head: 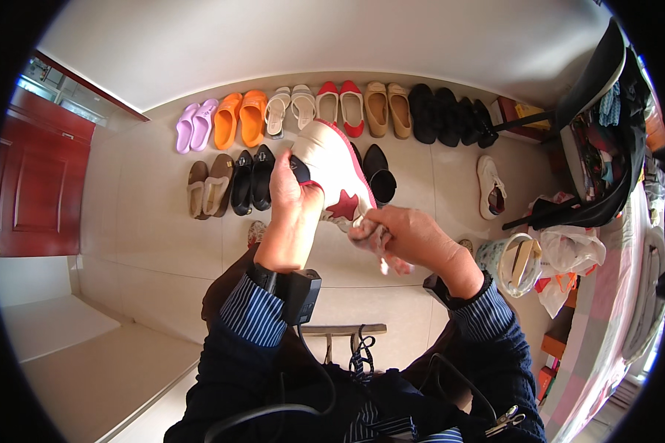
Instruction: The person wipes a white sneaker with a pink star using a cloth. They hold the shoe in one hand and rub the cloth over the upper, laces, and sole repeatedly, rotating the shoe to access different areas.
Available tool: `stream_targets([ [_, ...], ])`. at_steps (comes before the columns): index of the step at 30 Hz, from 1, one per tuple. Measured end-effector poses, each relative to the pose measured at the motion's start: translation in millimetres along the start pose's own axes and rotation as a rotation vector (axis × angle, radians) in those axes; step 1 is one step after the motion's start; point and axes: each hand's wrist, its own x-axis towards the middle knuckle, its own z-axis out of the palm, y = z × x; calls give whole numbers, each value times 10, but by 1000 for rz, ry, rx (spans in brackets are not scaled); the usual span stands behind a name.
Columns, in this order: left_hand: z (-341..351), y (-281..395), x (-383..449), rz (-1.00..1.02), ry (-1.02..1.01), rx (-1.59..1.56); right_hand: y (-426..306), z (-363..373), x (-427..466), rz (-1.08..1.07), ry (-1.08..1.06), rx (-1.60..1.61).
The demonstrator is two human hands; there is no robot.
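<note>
A white shoe with a red sole edge and a red star-shaped patch is held up in front of me. My left hand grips it at its opening, the thumb outside near a dark lining or tongue. In my right hand is a crumpled pinkish-grey cloth, pressed against or very close to the shoe's lower end by the star. Some of the cloth hangs loose below my fingers. On the floor to the right rests another white lace-up shoe.
Along the wall stand lilac clogs, orange slides, red-and-cream flats and tan loafers. Nearer are fur-lined brown slippers and black pumps. At right are a waste bin, a plastic bag and a black folding chair.
</note>
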Motion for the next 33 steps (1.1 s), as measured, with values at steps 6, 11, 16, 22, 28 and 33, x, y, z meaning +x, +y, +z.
stream_targets([
  [6, 16, -43, -25, -46, -33, -1, -74, 66, 113, -44, 280, -60],
  [11, 6, -19, -16, -36, -24, 20, 41, 200, 55, 66, 51, -159],
  [16, 4, -39, 5, -30, -24, 17, 23, 54, 14, 50, -47, -72],
  [22, 6, -104, 11, 16, -6, 63, -85, 100, 126, -28, 317, 12],
  [28, 2, -24, 1, -44, -14, 17, 25, 356, 23, 7, 58, -224],
  [33, -3, -30, 14, -5, -8, -9, -11, 201, -15, 20, -48, -92],
])
